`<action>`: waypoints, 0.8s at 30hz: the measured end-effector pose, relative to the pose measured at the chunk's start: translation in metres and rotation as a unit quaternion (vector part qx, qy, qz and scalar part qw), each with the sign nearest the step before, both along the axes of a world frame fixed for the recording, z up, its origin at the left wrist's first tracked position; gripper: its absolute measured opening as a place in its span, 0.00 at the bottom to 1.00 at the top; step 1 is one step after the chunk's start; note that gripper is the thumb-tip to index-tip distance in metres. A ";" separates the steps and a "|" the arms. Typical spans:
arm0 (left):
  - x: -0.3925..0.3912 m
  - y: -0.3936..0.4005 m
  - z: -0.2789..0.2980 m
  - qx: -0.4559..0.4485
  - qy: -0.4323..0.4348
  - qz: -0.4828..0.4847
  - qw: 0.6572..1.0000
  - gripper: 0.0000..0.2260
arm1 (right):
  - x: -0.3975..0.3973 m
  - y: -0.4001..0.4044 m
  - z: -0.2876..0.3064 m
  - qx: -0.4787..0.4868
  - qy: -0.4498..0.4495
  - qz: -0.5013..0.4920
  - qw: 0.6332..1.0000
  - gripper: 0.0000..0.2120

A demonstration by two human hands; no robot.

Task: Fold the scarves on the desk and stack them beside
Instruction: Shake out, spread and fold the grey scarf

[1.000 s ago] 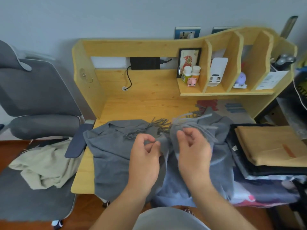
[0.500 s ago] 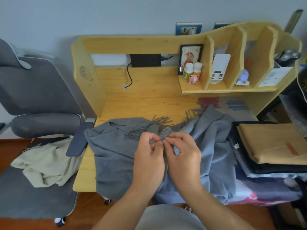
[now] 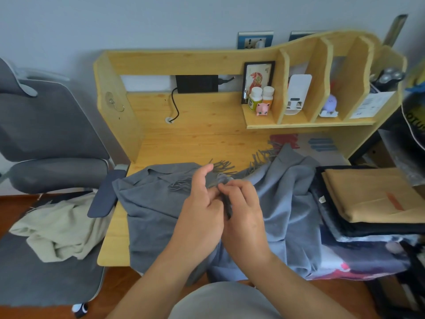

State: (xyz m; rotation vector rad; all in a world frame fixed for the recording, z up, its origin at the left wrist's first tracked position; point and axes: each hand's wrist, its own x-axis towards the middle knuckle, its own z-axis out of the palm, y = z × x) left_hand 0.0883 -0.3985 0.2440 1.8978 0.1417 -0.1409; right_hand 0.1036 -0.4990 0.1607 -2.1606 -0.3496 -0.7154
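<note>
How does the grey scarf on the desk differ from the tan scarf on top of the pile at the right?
The grey scarf lies loose and rumpled, draping over the desk's front edge; the tan scarf is folded flat into a neat rectangle. The grey scarf is pinched by the left hand and right hand; the tan scarf lies untouched. The grey one shows fringe; the tan shows none. Both are plain, single-colour fabric.

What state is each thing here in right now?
grey scarf: unfolded, rumpled on the desk, hanging over its front edge
left hand: pinching the scarf's edge
right hand: gripping the same edge
folded stack: folded flat, tan piece on top
beige cloth: crumpled on the chair
</note>
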 end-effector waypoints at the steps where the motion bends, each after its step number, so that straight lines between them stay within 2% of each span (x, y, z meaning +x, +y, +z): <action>1: 0.001 -0.002 0.005 0.019 0.004 -0.014 1.000 0.31 | 0.001 0.000 0.002 -0.013 -0.005 -0.002 1.000 0.20; 3: 0.004 -0.006 0.014 0.046 0.000 -0.039 0.998 0.33 | 0.002 0.003 0.005 -0.028 -0.005 -0.012 1.000 0.20; 6: 0.007 -0.009 0.025 0.060 -0.015 -0.069 0.996 0.33 | 0.006 0.008 0.009 -0.041 0.000 -0.025 0.999 0.14; 11: 0.017 -0.004 0.031 0.035 0.043 -0.089 0.994 0.41 | 0.014 0.003 0.019 0.008 0.005 -0.059 0.998 0.15; 13: 0.020 0.000 0.034 0.097 0.036 -0.125 0.987 0.39 | 0.019 0.000 0.026 0.043 0.023 -0.057 0.997 0.11; 14: 0.025 0.004 0.033 0.169 0.018 -0.143 0.975 0.37 | 0.022 -0.002 0.030 0.067 0.039 -0.052 0.996 0.09; 15: 0.032 0.010 0.032 0.275 -0.029 -0.149 0.949 0.36 | 0.026 -0.006 0.035 0.094 0.062 -0.040 0.993 0.09; 16: 0.039 0.017 0.031 0.375 -0.103 -0.142 0.910 0.37 | 0.030 -0.011 0.042 0.122 0.090 -0.020 0.988 0.11; 17: 0.049 0.021 0.031 0.424 -0.177 -0.154 0.875 0.38 | 0.033 -0.017 0.050 0.145 0.118 0.004 0.982 0.14; 19: 0.067 0.024 0.042 0.399 -0.255 -0.251 0.844 0.41 | 0.038 -0.030 0.066 0.174 0.161 0.061 0.969 0.19; 21: 0.083 0.022 0.057 0.373 -0.271 -0.328 0.825 0.41 | 0.042 -0.041 0.082 0.197 0.193 0.099 0.956 0.18; 22: 0.089 0.019 0.065 0.374 -0.272 -0.338 0.820 0.39 | 0.044 -0.045 0.090 0.210 0.201 0.102 0.951 0.16; 24: 0.100 0.015 0.080 0.364 -0.249 -0.332 0.834 0.33 | 0.049 -0.053 0.102 0.238 0.205 0.089 0.945 0.14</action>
